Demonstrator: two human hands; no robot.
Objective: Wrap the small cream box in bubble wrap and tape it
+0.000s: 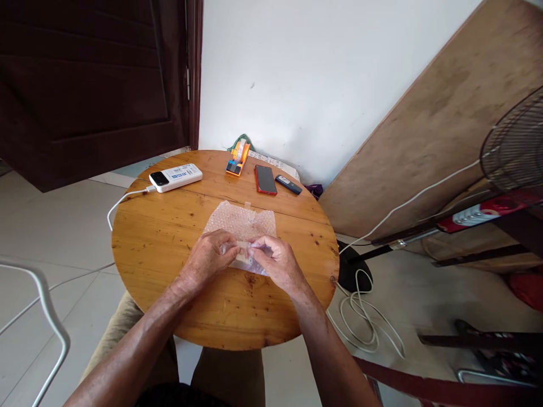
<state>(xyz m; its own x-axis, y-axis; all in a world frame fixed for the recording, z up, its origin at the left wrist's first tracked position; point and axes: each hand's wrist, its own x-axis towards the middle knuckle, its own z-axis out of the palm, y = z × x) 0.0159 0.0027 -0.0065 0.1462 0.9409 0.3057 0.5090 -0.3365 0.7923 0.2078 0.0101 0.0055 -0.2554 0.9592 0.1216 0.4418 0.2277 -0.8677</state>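
Note:
A sheet of clear bubble wrap [240, 220] lies on the round wooden table [237, 316] in front of me. My left hand [211, 252] pinches the near part of the wrap, thumb and index finger together. Opposite it, my right hand [278, 257] also pinches the wrap, its fingertips almost meeting those of the left. Between the hands a pale patch shows through the plastic; what it is I cannot make out. A small strip of clear tape [247, 206] seems to stick out at the wrap's far edge.
Toward the back stand an orange tape dispenser [238, 158], a red-edged phone [266, 180] and a small dark device [288, 184]. A white power bank [176, 177] with a cable lies at the left. Right of the table are a fan [515, 141] and a coiled cord [360, 316] on the floor.

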